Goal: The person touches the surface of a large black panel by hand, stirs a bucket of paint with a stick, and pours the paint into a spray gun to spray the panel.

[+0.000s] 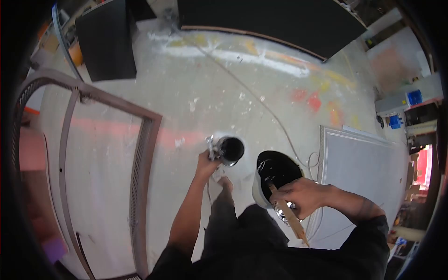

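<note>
My left hand (pixel 208 163) is closed around a metal paint spray gun (pixel 212 148). Its round cup (pixel 232 149) is open at the top and dark inside. To the right, my right hand (pixel 303 196) is closed at the rim of a pale paint pot (pixel 260 189) whose inside is coated with glossy black paint (pixel 277 170). Under those fingers lies a flat wooden stick (pixel 291 220), one end inside the pot and the other pointing back toward my body. The pot is tilted a little and stands apart from the spray gun cup.
A thin hose (pixel 252 93) crosses the paint-stained floor (pixel 200 102). Left of me stands a brown metal frame (pixel 140 158). A grey panel (pixel 359 172) lies at the right. Black panels (pixel 270 23) stand at the far side, with a black box (pixel 106 44) at upper left.
</note>
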{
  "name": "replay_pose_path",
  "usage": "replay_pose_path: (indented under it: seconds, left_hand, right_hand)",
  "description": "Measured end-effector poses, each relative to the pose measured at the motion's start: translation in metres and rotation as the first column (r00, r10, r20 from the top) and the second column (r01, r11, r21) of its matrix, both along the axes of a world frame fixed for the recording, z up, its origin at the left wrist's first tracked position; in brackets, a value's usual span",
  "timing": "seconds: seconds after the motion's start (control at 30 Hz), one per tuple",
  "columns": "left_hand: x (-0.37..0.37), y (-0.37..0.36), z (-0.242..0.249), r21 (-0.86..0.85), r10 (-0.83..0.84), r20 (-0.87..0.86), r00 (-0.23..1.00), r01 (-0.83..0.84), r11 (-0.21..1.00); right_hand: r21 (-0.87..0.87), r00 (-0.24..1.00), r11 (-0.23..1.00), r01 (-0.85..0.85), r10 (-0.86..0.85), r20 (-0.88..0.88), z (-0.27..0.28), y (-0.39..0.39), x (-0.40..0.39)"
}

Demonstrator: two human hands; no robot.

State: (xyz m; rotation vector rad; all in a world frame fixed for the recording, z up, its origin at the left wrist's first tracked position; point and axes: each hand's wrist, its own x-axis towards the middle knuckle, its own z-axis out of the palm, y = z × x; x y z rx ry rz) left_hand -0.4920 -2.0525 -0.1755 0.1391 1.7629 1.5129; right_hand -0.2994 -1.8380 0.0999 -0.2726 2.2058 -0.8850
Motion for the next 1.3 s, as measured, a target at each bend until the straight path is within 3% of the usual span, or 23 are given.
replay_pose_path:
  seconds: [0.27,0.37,0.43,0.53,0.63,0.77,0.83,1.3]
  left_hand:
    - [-0.017,0.075,0.004,-0.070,-0.065,0.133,0.989,0.075,0.995]
    - [-0.012,0.086,0.002,-0.089,-0.104,0.107,0.989,0.113,0.990]
    - [-0.005,0.091,-0.007,-0.070,-0.144,0.006,0.990,0.144,0.987]
    - [0.000,0.096,-0.004,-0.084,-0.182,0.020,0.983,0.183,0.980]
    - [0.000,0.104,0.008,-0.122,-0.171,0.007,0.985,0.170,0.978]
    - [0.007,0.107,-0.011,-0.093,-0.161,0.002,0.987,0.161,0.983]
    - [0.008,0.108,-0.018,-0.165,-0.254,-0.028,0.967,0.246,0.955]
    - [0.015,0.114,-0.028,-0.177,-0.315,0.023,0.949,0.314,0.933]
  right_hand:
    - [-0.048,0.989,0.997,-0.060,0.066,0.134,0.020,0.045,-0.058]
    - [-0.093,0.980,0.993,-0.077,0.092,0.177,0.014,0.058,-0.073]
    - [-0.057,0.946,0.991,-0.122,0.134,0.296,0.012,0.063,-0.085]
    - [-0.076,0.915,0.989,-0.124,0.144,0.377,0.010,0.071,-0.098]
    - [-0.131,0.920,0.987,-0.092,0.134,0.368,0.007,0.078,-0.105]
    - [-0.110,0.883,0.985,-0.130,0.165,0.439,0.007,0.081,-0.116]
    - [-0.113,0.869,0.985,-0.133,0.171,0.465,0.006,0.083,-0.119]
    - [-0.129,0.823,0.979,-0.160,0.205,0.530,-0.001,0.090,-0.118]
